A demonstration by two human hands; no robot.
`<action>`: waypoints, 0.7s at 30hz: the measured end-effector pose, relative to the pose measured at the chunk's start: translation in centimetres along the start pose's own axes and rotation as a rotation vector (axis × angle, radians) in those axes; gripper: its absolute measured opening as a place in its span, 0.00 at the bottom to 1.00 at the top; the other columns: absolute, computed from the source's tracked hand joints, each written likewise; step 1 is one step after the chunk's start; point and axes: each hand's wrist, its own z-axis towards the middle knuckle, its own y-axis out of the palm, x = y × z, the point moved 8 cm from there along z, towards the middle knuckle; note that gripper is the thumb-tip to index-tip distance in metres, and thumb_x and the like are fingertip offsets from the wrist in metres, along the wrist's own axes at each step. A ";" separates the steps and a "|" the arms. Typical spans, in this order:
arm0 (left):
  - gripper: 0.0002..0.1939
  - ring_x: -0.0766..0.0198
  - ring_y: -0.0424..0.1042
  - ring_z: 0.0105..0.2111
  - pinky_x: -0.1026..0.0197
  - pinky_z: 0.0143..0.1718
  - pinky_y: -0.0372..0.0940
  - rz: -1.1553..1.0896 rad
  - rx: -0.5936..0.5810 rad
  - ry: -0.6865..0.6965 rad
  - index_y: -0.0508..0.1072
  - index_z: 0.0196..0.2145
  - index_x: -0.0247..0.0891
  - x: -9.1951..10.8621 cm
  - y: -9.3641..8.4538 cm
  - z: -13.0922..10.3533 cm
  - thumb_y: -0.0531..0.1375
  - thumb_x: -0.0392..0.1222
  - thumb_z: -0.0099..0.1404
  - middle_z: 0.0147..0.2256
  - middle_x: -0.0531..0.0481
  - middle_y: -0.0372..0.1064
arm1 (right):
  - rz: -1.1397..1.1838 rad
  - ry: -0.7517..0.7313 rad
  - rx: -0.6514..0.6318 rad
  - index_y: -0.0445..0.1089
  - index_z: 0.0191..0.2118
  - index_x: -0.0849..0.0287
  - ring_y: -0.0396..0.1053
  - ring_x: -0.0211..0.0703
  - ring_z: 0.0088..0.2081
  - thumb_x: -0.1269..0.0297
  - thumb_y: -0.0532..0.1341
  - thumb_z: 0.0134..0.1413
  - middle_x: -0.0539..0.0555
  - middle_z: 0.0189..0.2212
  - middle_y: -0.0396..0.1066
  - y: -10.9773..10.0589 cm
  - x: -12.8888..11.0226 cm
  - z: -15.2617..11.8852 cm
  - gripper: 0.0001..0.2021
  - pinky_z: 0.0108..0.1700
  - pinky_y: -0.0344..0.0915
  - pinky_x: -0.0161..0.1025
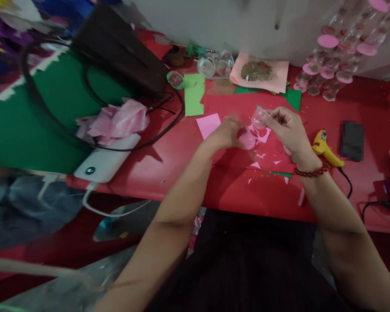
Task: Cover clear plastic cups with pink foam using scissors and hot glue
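My right hand [287,132] pinches a small clear plastic cup [258,117] by its side, above the red sheet [221,151]. A bead bracelet [312,173] circles that wrist. My left hand [231,131], slightly blurred, curves its fingers and thumb around the edge of a round pink disc [247,141]. Beneath and beside the disc lies a cut pink paper remnant [264,135], with small pink scraps [256,165] scattered nearer to me. Left of my left hand is a pink paper square [208,124].
Stacked clear cups with pink discs [327,73] stand back right. A yellow glue gun [326,149] and a dark pixelated object [352,141] lie right. Several clear cups [214,65] sit at the back. A black cable [167,134] loops beside a white power bank [107,162] at left.
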 end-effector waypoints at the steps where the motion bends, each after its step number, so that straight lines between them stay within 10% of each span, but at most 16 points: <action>1: 0.20 0.48 0.75 0.47 0.43 0.59 0.64 -0.048 0.018 -0.011 0.76 0.36 0.40 0.0 -0.1 0.0 0.76 0.40 0.46 0.41 0.44 0.77 | 0.038 0.019 0.011 0.65 0.26 0.54 0.74 0.40 0.40 0.44 0.75 0.53 0.46 0.26 0.66 -0.2 0.0 -0.2 0.23 0.48 0.71 0.41; 8: 0.21 0.59 0.75 0.41 0.56 0.42 0.68 -0.565 0.201 -0.102 0.70 0.41 0.41 1.2 -1.4 -1.2 0.70 0.36 0.49 0.42 0.47 0.76 | 0.341 0.195 0.126 0.63 0.25 0.52 0.78 0.45 0.43 0.49 0.75 0.50 0.48 0.29 0.73 -2.5 1.5 -2.2 0.22 0.52 0.77 0.47; 21: 0.14 0.60 0.79 0.42 0.51 0.48 0.75 -1.253 0.233 0.071 0.70 0.42 0.45 4.1 -0.1 -1.3 0.65 0.44 0.58 0.45 0.50 0.77 | 0.387 0.314 0.071 0.69 0.48 0.50 0.71 0.41 0.32 0.45 0.59 0.58 0.49 0.32 0.70 -2.9 3.2 -2.9 0.18 0.39 0.75 0.42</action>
